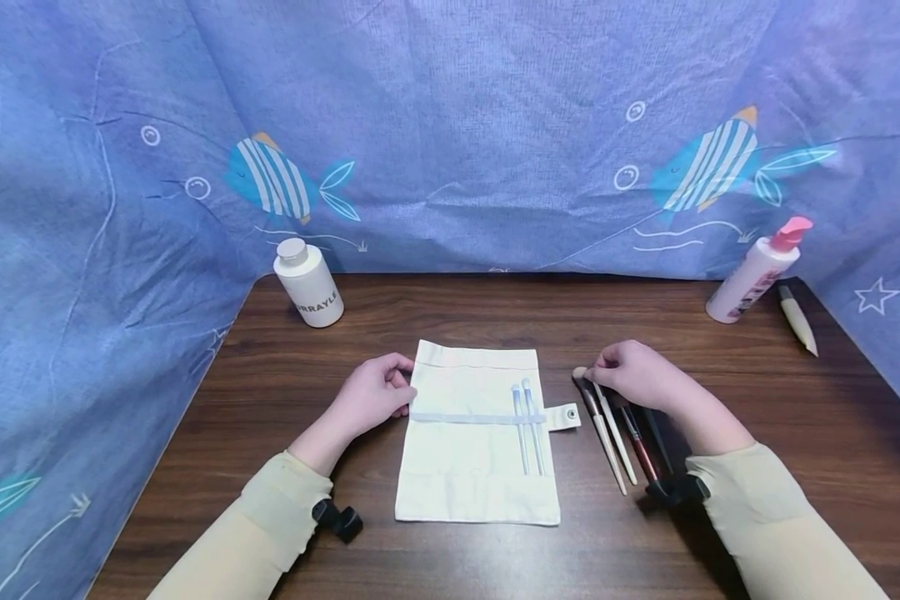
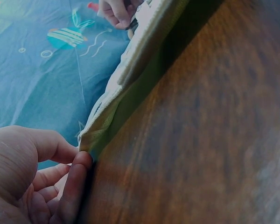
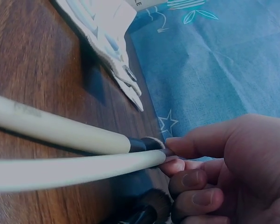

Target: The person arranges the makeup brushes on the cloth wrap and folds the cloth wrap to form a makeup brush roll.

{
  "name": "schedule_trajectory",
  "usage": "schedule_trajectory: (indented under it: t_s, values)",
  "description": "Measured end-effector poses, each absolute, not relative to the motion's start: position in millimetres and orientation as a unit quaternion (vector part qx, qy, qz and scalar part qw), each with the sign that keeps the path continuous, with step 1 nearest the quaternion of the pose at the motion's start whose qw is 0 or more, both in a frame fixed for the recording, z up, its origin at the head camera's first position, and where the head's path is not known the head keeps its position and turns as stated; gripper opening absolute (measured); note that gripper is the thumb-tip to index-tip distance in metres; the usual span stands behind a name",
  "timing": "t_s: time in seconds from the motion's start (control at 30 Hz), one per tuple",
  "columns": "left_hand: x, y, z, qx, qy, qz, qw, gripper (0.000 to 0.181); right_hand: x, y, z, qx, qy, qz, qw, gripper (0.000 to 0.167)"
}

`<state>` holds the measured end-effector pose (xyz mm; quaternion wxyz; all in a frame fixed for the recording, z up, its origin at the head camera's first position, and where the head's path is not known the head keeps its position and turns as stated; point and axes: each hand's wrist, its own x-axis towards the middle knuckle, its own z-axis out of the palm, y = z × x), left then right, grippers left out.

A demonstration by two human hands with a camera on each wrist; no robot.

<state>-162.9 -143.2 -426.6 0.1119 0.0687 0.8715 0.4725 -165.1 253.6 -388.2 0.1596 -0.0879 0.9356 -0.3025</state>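
A white fabric brush roll (image 1: 457, 475) lies unfolded on the wooden table. Two slim brushes (image 1: 521, 429) are tucked under its elastic band at the right side, and a snap tab (image 1: 565, 417) sticks out there. My left hand (image 1: 371, 393) pinches the roll's left edge between thumb and finger. To the right of the roll, my right hand (image 1: 633, 373) pinches a white-handled makeup brush (image 3: 74, 173) close to its head, which the fingers hide. Beside it lie a thicker pale-handled brush (image 3: 60, 129), a red-handled brush (image 1: 641, 447) and a dark brush partly under the wrist.
At the back left stands a white bottle (image 1: 311, 287) with a lid. A pump bottle (image 1: 753, 279) with a pink top is at the back right, with a pale, dark-ended item (image 1: 798, 323) beside it. Blue fish-print cloth (image 1: 480, 150) hangs behind the table.
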Motion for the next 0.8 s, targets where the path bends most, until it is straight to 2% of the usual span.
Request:
schedule_trajectory:
  t_s: [0.8]
  values:
    - [-162.3,-143.3,-425.8,0.07,0.871,0.472,0.114,0.031,-161.9,248.1,-383.1,-0.094,0.93,-0.317,0.158,0.034]
